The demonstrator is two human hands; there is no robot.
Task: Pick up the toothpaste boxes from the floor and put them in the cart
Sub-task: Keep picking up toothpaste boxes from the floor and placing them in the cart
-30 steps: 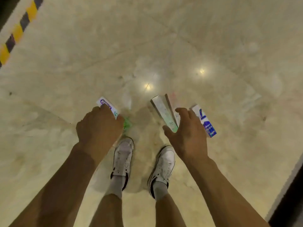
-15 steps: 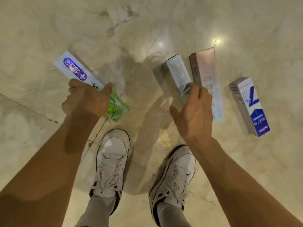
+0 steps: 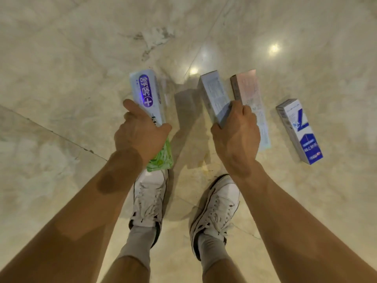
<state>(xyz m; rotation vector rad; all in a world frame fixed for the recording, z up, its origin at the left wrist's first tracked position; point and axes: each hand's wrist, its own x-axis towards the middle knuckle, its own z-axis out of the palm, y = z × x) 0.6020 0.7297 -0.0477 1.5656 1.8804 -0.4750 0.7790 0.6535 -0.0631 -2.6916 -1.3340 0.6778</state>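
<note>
Your left hand (image 3: 140, 135) is curled tight round the purple-and-green toothpaste box (image 3: 148, 94), held above your left shoe (image 3: 150, 198). Your right hand (image 3: 236, 135) clamps the near end of the grey box (image 3: 214, 92); cannot tell if its far end touches the floor (image 3: 61, 58). The pink box (image 3: 247, 88) lies flat just beside that hand, with the blue-and-white box (image 3: 299, 129) apart, farther right.

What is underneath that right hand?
The right hand grips the near end of a pale blue box. It hides that end and part of the pink box beside it.
</note>
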